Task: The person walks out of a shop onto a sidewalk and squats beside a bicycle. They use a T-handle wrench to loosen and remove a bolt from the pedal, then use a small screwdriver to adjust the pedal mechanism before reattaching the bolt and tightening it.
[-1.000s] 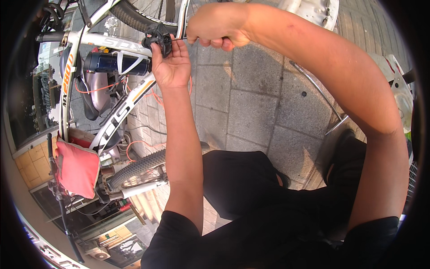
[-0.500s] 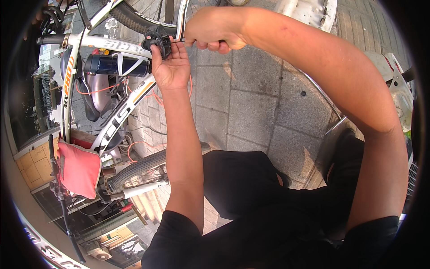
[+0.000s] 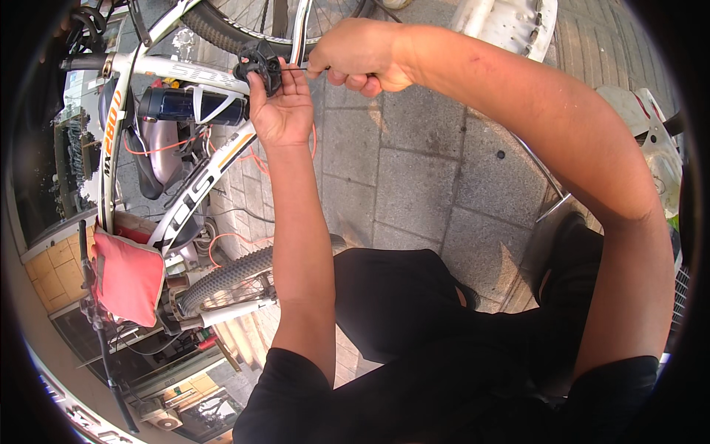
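A black, open-framed bicycle part (image 3: 259, 68) sits by the lower junction of a white bicycle frame (image 3: 214, 157); its exact kind is unclear. My left hand (image 3: 284, 112), palm up, steadies it, thumb against its near side and fingers curled along its right. A thin dark rod (image 3: 296, 69) runs sideways from this part, over my left fingertips, toward my right hand (image 3: 362, 55). That hand is closed in a fist around the rod's far end, so any handle is hidden inside it. Both hands are close together, almost touching.
A dark bottle (image 3: 194, 106) rests in the frame's white cage. Red cloth (image 3: 127, 276) covers the bicycle's front end by the handlebar (image 3: 106, 348). Behind my hands is a rear wheel (image 3: 222, 33). Grey paving (image 3: 414, 177) lies below, with a white panel (image 3: 510, 26) at the far right.
My right hand has shifted slightly downward and turned a little at the wrist, still gripping the rod. My left hand and the black part stay nearly in place.
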Available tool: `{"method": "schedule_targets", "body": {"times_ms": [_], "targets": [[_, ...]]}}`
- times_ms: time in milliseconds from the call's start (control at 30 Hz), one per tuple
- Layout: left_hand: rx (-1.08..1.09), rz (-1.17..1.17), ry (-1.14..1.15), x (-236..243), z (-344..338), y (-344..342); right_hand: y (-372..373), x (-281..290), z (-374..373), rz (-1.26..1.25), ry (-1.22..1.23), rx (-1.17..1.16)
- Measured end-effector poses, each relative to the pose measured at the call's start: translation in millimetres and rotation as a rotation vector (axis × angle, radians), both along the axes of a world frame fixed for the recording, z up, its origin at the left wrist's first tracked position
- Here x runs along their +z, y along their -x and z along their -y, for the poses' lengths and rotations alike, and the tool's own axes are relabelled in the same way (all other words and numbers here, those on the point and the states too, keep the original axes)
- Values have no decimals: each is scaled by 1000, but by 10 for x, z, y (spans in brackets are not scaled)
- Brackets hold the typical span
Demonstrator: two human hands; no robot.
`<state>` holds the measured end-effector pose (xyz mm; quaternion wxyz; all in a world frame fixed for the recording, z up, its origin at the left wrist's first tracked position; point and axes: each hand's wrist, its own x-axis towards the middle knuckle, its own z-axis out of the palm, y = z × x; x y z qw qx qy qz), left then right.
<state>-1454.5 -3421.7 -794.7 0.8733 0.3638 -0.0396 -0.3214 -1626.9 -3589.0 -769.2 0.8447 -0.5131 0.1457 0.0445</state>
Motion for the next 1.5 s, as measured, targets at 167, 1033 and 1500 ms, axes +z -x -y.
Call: {"method": "schedule_targets", "body": {"times_ms": [167,1033,1500], "targets": [[11,-2,-5,3,12,14,11,4,3,7,13,8],[6,-3,0,-8,1,-5,-50,55,39,9,70,58],[18,-12,2,-9,-15,-17,16,3,-39,-3,-2,-29]]}}
